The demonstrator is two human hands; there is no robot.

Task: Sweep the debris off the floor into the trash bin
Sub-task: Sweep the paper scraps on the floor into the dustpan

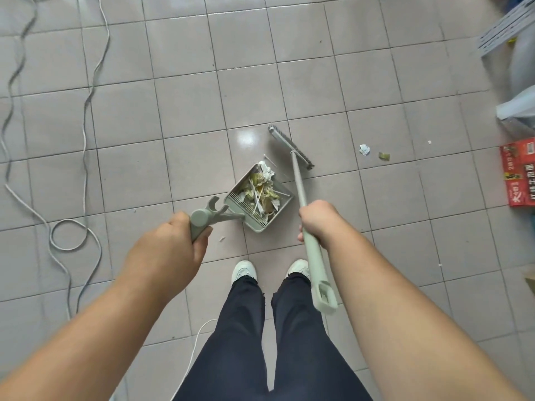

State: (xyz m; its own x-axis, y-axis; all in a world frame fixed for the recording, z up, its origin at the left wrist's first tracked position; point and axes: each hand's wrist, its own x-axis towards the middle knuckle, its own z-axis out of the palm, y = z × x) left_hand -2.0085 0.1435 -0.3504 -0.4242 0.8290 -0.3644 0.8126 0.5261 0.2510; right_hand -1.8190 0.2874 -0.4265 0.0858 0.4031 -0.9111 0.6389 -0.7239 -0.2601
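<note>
Floor (376,68): glossy grey square tiles with dark grout lines, and a bright glare spot just beyond the dustpan.
Dustpan (279,211): sage-green plastic, a shallow square tray with a comb of teeth along its near edge; it tilts in front of your feet.
Debris in the pan (262,192): crumpled white paper, yellow-green scraps and thin pale sticks, heaped loosely inside the tray.
Loose debris (364,149): a crumpled white scrap and a small olive bit lie on the tiles to the right of the broom head, well apart from the pan.
Broom (299,186): a slim pale-green pole ending in a long, narrow grey head with short bristles; the head sits just beyond the pan's far right corner.
Left hand (170,250): your grip is curled tight round the dustpan's chunky handle, knuckles up, forearm reaching forward.
Right hand (318,224): your grip is wrapped round the broom pole near its upper end, the flared handle tip jutting back past your wrist.
Cables (86,117): thin grey cords snake and loop across the tiles at left.
Red box (519,175): printed cardboard at the right edge.
Trash bin: you cannot tell where it is.
</note>
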